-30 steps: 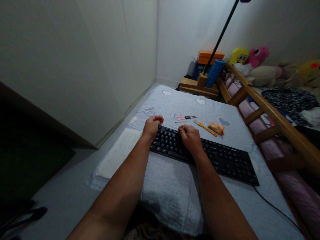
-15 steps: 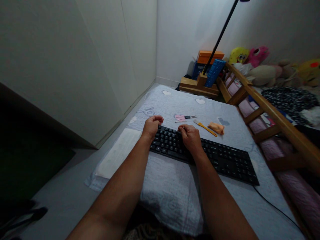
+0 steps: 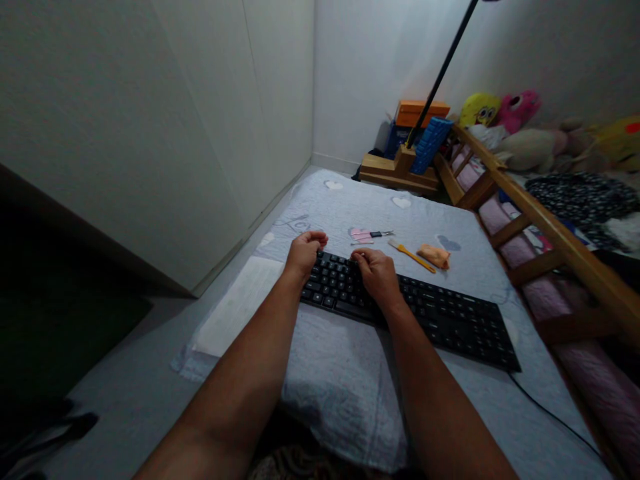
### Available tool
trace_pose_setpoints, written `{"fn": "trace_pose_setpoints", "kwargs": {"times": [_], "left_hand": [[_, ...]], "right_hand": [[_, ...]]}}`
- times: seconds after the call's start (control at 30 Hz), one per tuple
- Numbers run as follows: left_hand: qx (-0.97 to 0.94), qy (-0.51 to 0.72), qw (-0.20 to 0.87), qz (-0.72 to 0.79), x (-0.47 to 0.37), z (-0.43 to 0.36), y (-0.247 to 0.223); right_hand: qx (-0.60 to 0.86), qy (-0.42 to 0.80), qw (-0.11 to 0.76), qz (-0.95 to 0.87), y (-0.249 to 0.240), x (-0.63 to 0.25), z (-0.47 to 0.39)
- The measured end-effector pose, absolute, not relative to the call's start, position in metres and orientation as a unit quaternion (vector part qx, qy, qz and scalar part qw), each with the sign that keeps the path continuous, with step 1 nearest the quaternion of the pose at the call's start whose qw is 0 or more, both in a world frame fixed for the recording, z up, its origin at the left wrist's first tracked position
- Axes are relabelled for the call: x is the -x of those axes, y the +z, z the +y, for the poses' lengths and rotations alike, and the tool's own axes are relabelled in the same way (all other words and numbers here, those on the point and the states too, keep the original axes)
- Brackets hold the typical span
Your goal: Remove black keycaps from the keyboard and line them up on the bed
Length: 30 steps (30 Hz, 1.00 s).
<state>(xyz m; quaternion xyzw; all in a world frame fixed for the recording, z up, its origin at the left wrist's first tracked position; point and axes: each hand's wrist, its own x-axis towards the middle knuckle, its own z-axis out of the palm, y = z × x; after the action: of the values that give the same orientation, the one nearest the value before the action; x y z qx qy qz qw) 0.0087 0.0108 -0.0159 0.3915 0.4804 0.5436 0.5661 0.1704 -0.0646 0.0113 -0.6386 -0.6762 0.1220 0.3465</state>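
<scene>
A black keyboard (image 3: 445, 313) lies at a slant across the cloth-covered surface (image 3: 330, 360). My left hand (image 3: 303, 257) is closed at its far left corner, fingers curled over the edge. Above the upper key rows, my right hand (image 3: 376, 272) is held in a pinch, thumb against fingers; whatever is between the fingertips is too small to name. Past the keyboard lie a slim tool with a black grip and metal tip (image 3: 375, 234) and a thin white stick (image 3: 361, 243). A yellow-handled brush (image 3: 415, 257) rests beside a folded orange cloth (image 3: 434, 256).
A white sheet (image 3: 237, 307) lies left of the keyboard. The keyboard's cable (image 3: 555, 417) trails off to the lower right. A wooden rail (image 3: 560, 227) borders the right side, with plush toys (image 3: 520, 110) behind it. A lamp stand (image 3: 400, 167) is at the far end, and a pale cabinet (image 3: 200, 133) at left.
My right hand has shifted slightly left along the upper keys, still pinched. My left hand stays at the keyboard's corner.
</scene>
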Motion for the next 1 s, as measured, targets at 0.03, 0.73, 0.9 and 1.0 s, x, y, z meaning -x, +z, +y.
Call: {"fn": "trace_pose_setpoints", "kwargs": {"times": [0.03, 0.73, 0.9, 1.0], "left_hand": [[-0.392, 0.543, 0.566, 0.48, -0.009, 0.011, -0.016], [-0.397, 0.54, 0.566, 0.48, -0.008, 0.012, -0.018], [-0.4, 0.541, 0.56, 0.484, -0.008, 0.012, -0.018], [-0.398, 0.542, 0.563, 0.48, -0.009, 0.012, -0.018]], "right_hand": [[0.64, 0.12, 0.344, -0.677, 0.011, -0.17, -0.065], [0.654, 0.109, 0.324, -0.675, 0.014, -0.174, -0.066], [0.645, 0.115, 0.331, -0.68, 0.015, -0.17, -0.066], [0.644, 0.115, 0.331, -0.68, 0.015, -0.169, -0.066]]}}
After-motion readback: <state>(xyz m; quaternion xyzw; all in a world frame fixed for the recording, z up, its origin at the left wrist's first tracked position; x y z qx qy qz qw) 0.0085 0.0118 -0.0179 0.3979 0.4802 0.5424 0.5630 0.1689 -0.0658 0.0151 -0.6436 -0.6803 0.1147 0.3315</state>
